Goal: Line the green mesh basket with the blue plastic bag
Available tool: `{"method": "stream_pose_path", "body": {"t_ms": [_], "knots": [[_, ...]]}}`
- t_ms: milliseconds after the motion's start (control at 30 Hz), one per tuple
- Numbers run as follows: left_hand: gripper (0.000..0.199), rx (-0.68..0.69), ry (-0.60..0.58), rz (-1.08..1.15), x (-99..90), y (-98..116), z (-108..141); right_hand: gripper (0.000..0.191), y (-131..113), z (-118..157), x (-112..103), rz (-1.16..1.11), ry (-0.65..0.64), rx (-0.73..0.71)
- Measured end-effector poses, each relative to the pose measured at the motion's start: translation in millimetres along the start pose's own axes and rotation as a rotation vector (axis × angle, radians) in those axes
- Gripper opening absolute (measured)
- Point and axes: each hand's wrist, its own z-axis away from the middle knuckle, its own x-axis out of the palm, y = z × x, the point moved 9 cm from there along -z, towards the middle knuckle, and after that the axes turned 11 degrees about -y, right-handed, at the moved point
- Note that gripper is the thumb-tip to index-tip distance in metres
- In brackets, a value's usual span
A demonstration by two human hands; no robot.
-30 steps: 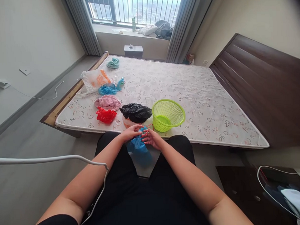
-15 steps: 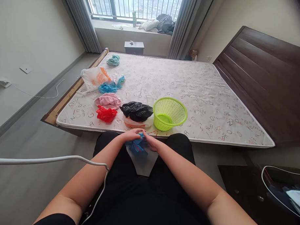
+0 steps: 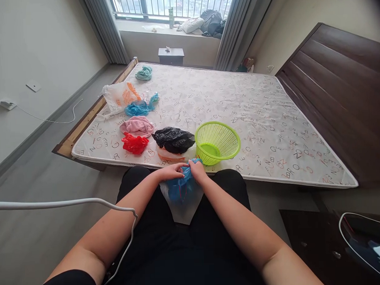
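Between my knees, a thin blue plastic bag (image 3: 180, 189) with red strands showing hangs from my hands, just off the mattress edge. My left hand (image 3: 172, 171) is closed on its upper left part. My right hand (image 3: 197, 170) pinches the bag's top on the other side, and a bit of blue sticks out above the fingers. Straight ahead, a black plastic bag (image 3: 174, 139) rests on a white and orange one (image 3: 170, 155). The green basket (image 3: 219, 139) stands to the right of them, beyond my right hand.
On the mattress (image 3: 264, 127) at left lie a red bag (image 3: 134, 143), pink cloth (image 3: 137, 125), another blue bag (image 3: 137, 108), a white and orange bag (image 3: 121, 96) and teal cloth (image 3: 144, 73). A white cable (image 3: 70, 202) crosses near my left arm.
The hands have moved slightly apart, my right hand going a little right and up. The blue bag is now spread wider and hangs lower between them.
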Motion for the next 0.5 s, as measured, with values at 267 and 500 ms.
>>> {"method": "stream_pose_path", "body": {"t_ms": [267, 500], "knots": [[0.056, -0.094, 0.094, -0.033, -15.8, -14.1, -3.6, 0.037, -11.0, -25.4, 14.0, 0.008, -0.266, -0.040], [0.042, -0.132, 0.200, -0.151, -23.2, -13.8, -2.9, 0.039, -23.7, -49.9, -3.6, 0.070, -0.128, -0.086]]}}
